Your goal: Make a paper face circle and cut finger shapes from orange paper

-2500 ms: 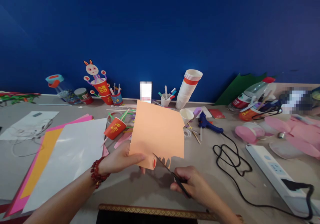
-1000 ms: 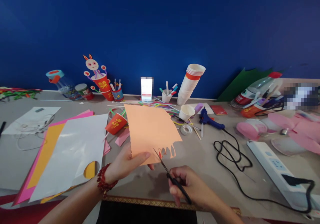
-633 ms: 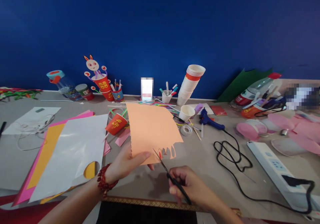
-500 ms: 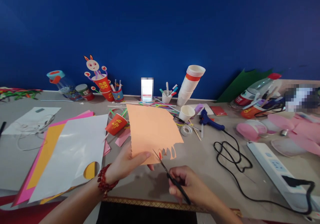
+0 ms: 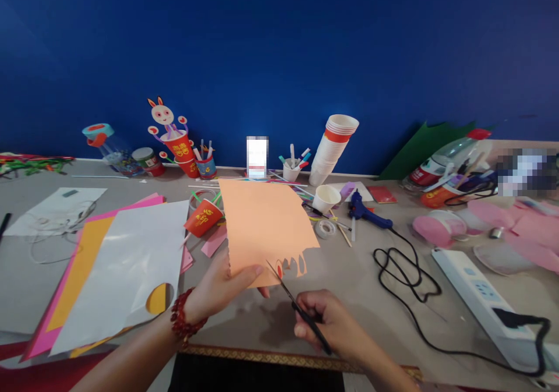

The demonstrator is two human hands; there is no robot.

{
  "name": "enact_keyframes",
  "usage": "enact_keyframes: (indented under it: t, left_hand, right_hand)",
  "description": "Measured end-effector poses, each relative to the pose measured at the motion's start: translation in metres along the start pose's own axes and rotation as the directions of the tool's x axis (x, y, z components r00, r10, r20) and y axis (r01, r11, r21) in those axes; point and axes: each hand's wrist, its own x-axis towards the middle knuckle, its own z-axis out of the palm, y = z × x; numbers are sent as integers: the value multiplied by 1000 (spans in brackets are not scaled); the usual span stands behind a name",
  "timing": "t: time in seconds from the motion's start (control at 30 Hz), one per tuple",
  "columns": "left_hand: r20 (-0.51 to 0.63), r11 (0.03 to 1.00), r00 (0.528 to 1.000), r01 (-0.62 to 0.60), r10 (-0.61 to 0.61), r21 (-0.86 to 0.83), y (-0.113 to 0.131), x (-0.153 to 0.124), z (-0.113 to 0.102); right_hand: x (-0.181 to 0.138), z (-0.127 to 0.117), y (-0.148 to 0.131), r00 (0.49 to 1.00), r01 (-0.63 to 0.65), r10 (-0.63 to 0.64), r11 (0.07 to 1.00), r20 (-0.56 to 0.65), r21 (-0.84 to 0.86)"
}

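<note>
My left hand (image 5: 218,292) pinches the near edge of a peach sheet of paper (image 5: 264,223), thumb on top, holding it tilted above the table. Its near edge is cut into small rounded tabs with red marks. My right hand (image 5: 334,325) grips black scissors (image 5: 294,304); their blades point up-left and their tips touch the sheet's near edge beside my left thumb. A red bead bracelet (image 5: 181,322) circles my left wrist.
White, yellow and pink sheets (image 5: 117,264) lie at left. A tipped red cup (image 5: 201,217) lies behind the peach sheet. A blue glue gun (image 5: 364,212) with black cord (image 5: 404,269), tape roll (image 5: 324,228), stacked paper cups (image 5: 332,147) and a power strip (image 5: 476,290) sit at right.
Since 2.5 s ago the peach sheet has tilted down flatter and the view shifted. Over the last second the hands, sheet and scissors barely moved.
</note>
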Motion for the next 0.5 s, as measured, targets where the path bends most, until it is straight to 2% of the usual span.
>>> enact_keyframes:
  t: [0.3, 0.5]
  left_hand:
    - [-29, 997, 999, -28, 30, 70, 1, -1, 3]
    - [-38, 997, 998, -41, 44, 69, -3, -2, 5]
  right_hand:
    - [2, 0, 6, 998, 60, -61, 997, -22, -44]
    - [2, 6, 8, 999, 51, -51, 998, -10, 25]
